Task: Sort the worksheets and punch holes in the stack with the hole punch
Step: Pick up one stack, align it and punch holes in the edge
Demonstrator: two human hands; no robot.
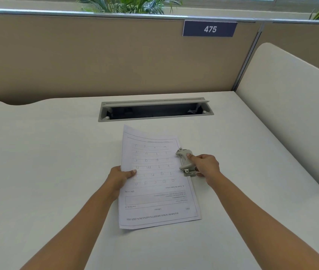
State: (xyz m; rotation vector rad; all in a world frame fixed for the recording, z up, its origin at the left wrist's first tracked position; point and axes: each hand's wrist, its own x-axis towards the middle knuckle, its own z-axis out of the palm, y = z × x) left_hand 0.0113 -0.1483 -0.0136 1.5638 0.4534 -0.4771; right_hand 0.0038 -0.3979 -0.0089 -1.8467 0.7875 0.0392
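Sorted stack point(154, 178) lies mid-desk point(57, 152), its left edge pinched by the left hand point(120, 177), while the right hand point(205, 165) grips the punch point(186, 162) at its right edge; punching apparently remains.

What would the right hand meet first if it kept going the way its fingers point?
The right hand points leftward and already grips the hole punch. Going on, it would likely push the punch further over the worksheets edge.
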